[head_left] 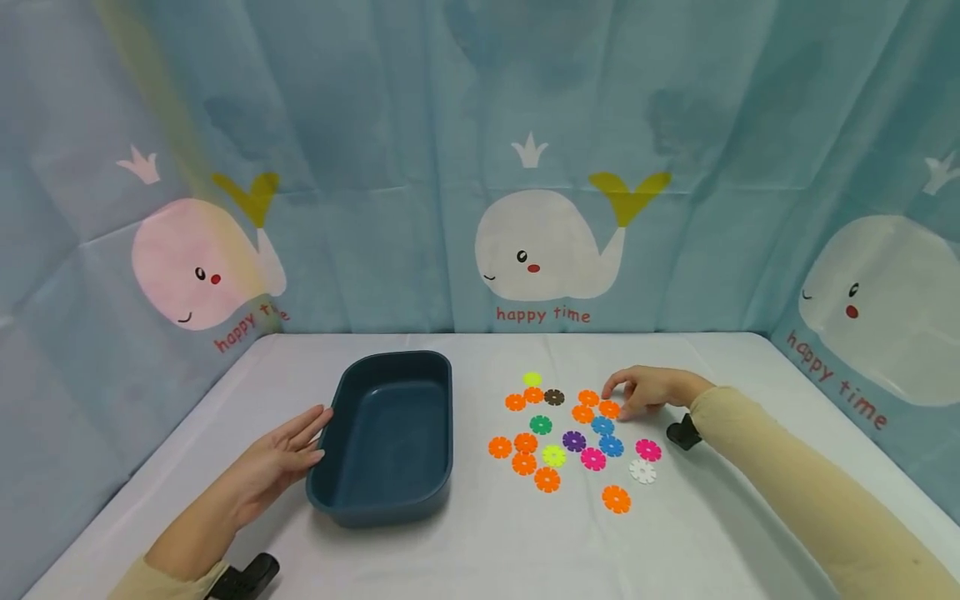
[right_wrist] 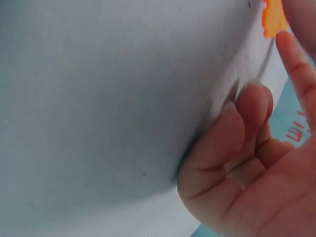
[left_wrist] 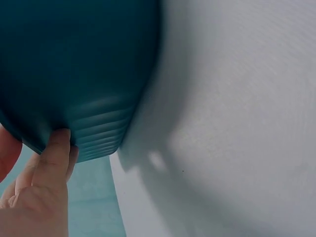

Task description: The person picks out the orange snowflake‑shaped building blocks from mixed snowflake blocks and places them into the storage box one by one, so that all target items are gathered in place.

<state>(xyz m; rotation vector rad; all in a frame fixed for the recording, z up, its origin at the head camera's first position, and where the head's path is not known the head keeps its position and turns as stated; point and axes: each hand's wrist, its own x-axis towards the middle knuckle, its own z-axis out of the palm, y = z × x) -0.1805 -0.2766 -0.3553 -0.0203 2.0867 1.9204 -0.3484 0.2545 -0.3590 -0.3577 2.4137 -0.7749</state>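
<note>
The right hand [head_left: 652, 390] is over the far right part of the scattered discs; its thumb and forefinger stand apart, with one orange disc [head_left: 609, 409] between their tips, and its other fingers are curled in. From the right wrist view, the forefinger tip is at the edge of this disc, but I cannot tell if the disc is pinched. Beside it lie two more orange discs, and just nearer a pair of blue discs [head_left: 611, 447]. The left hand [head_left: 273, 458] has its fingers nearly straight, and it touches the left side of a dark blue bin [head_left: 444, 492] at the rim. This bin stands upright on the white bench [head_left: 525, 554], to the left of all the discs. Between the bin and the right hand are many orange pieces, with a green disc [head_left: 541, 425], a brown disc [head_left: 554, 397], a purple disc [head_left: 574, 442] and two yellow-green ones. A white disc [head_left: 642, 472] lies near a pink one at the right. Behind the bench hangs a blue curtain [head_left: 360, 250] with printed whales [head_left: 536, 225].
</note>
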